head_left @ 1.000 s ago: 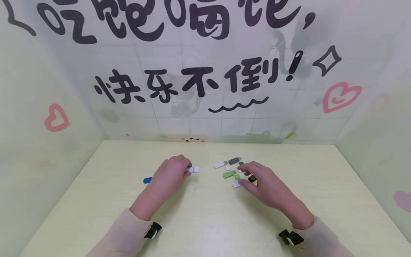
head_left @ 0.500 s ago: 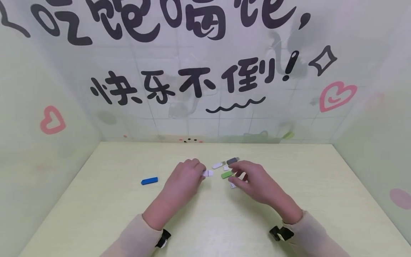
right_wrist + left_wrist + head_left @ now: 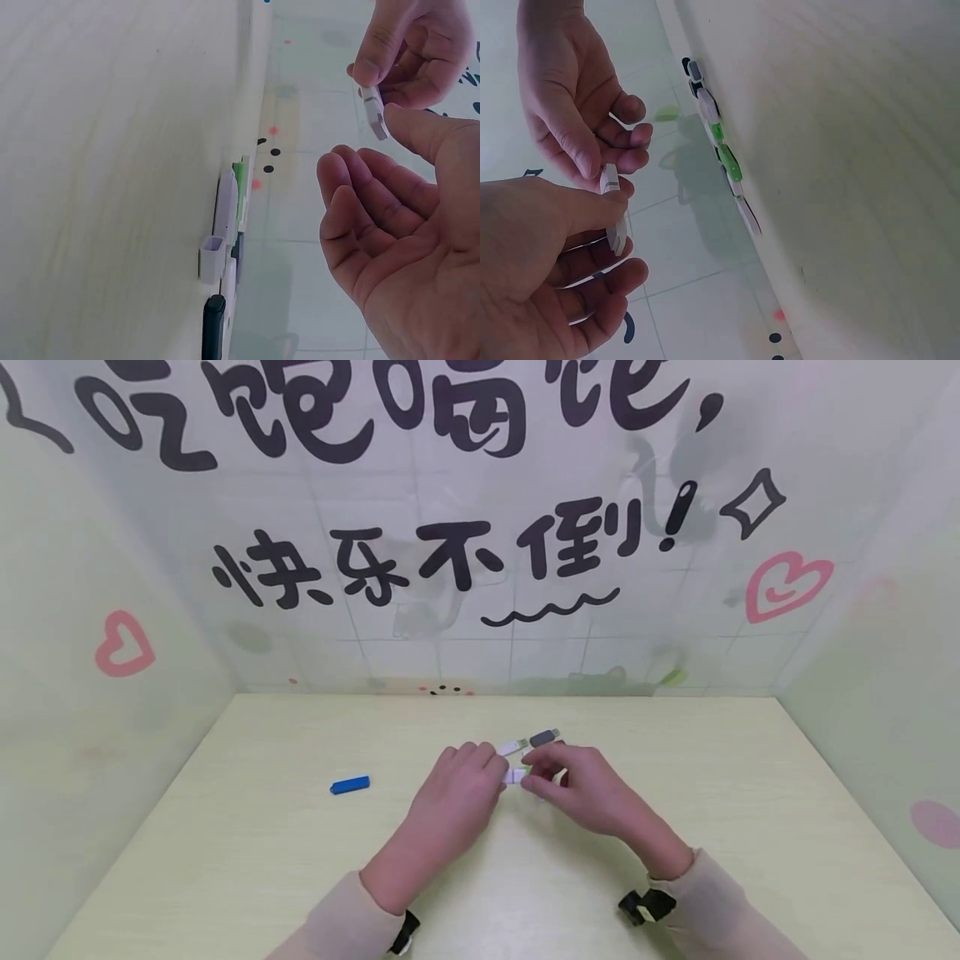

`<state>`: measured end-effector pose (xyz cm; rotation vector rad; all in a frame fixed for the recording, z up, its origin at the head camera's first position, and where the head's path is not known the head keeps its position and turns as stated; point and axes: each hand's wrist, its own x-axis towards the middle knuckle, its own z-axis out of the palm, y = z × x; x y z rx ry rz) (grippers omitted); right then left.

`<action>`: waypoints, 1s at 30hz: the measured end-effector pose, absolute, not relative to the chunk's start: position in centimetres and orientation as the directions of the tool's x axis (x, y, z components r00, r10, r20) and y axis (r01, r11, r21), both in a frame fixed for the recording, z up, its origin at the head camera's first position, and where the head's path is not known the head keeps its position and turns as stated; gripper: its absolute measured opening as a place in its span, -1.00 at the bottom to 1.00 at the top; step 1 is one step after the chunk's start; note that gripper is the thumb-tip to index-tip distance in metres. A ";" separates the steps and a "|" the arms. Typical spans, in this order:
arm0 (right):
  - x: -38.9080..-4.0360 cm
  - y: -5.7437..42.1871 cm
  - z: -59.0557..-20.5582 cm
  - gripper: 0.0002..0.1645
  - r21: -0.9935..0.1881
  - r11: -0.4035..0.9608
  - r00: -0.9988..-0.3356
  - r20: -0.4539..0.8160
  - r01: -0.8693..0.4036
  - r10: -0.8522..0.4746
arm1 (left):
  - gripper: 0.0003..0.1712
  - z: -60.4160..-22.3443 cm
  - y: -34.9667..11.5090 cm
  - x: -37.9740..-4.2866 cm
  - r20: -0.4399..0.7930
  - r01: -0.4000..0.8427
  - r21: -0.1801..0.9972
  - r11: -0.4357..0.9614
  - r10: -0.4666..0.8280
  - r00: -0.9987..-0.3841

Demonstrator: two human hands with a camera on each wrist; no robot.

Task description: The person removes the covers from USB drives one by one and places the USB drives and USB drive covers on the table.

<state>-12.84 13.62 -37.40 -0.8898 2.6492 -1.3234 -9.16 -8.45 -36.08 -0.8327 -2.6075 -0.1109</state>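
My left hand (image 3: 461, 789) pinches a white capped USB stick (image 3: 514, 776) between thumb and fingers, above the table. In the left wrist view the stick (image 3: 610, 178) points toward my right hand (image 3: 566, 90). The right hand (image 3: 592, 789) is at the cap end, thumb and fingers spread apart with the thumb close to the tip. Whether that thumb touches the cap (image 3: 381, 129), I cannot tell. Below the hands lie a green USB stick (image 3: 730, 163), a white USB stick (image 3: 513, 747) and a grey one (image 3: 542, 738), partly hidden in the head view.
A blue USB stick (image 3: 350, 785) lies alone on the table (image 3: 225, 860) at left. In the right wrist view a loose white cap (image 3: 212, 259) and a black stick (image 3: 213, 326) lie near the others. Printed walls enclose the table's back and sides.
My left hand has carried the white USB stick to the right, uncovering the blue one. My right hand has shifted slightly left, so the hands now meet over the group of sticks.
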 end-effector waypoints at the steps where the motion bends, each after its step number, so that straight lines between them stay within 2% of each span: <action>1: -12.8 13.6 -37.4 -0.77 -0.748 0.471 -0.835 0.197 -0.467 -0.514 | -0.76 -36.2 -8.4 -9.1 0.401 0.574 -0.053 0.817 0.544 -0.737; 9: -12.8 13.4 -37.5 -0.87 -0.754 0.486 -0.842 0.161 -0.441 -0.515 | -0.81 -36.7 -8.0 -9.0 0.444 0.588 -0.093 0.803 0.562 -0.698; 20: -12.8 13.5 -37.5 -0.93 -0.791 0.452 -0.841 0.142 -0.414 -0.521 | -0.81 -36.8 -7.8 -9.0 0.445 0.581 -0.089 0.809 0.555 -0.703; 24: -12.7 13.5 -37.4 -0.93 -0.779 0.460 -0.838 0.148 -0.426 -0.525 | -0.78 -36.5 -7.8 -9.0 0.432 0.575 -0.065 0.816 0.542 -0.721; 30: -12.6 13.6 -37.2 -0.92 -0.744 0.458 -0.814 0.195 -0.486 -0.547 | -0.77 -36.0 -7.8 -9.3 0.383 0.565 0.034 0.825 0.511 -0.770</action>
